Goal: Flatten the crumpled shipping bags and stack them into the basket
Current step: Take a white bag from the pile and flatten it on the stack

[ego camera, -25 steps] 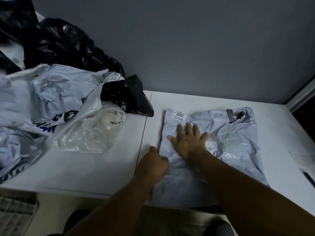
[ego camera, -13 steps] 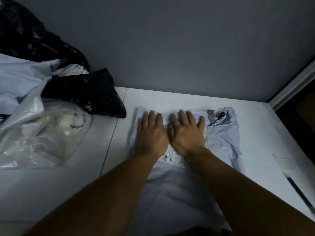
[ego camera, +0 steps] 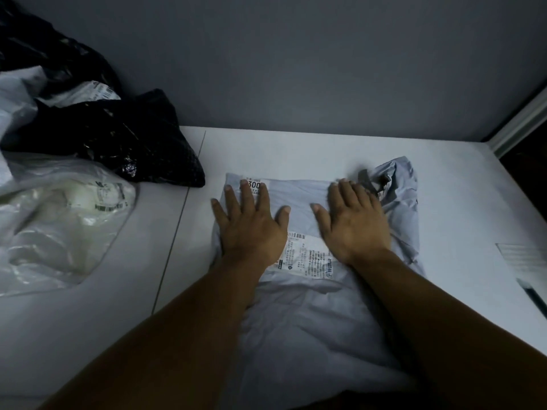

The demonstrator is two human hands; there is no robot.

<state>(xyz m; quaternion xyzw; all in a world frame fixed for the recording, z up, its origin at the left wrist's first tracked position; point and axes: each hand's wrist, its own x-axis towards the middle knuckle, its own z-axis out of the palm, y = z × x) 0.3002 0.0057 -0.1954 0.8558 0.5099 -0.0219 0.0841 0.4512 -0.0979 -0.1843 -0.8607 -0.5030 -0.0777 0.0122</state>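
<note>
A pale grey shipping bag (ego camera: 307,315) lies on the white table (ego camera: 461,202) in front of me, a printed label at its middle and a small sticker at its far left corner. My left hand (ego camera: 248,223) presses flat on the bag's far left part, fingers spread over the sticker. My right hand (ego camera: 352,220) presses flat on its far right part, beside a crumpled corner with grey tape (ego camera: 384,182). Neither hand grips anything. No basket is in view.
At the left lie a clear plastic bag (ego camera: 56,220), a black crumpled bag (ego camera: 124,143) and more white and black bags behind them. A grey wall stands at the table's back. A flat paper (ego camera: 524,258) sits at the right edge.
My two hands have slid apart across the grey bag, left hand to the left, right hand to the right. One second ago my left hand was closed at the bag's left edge.
</note>
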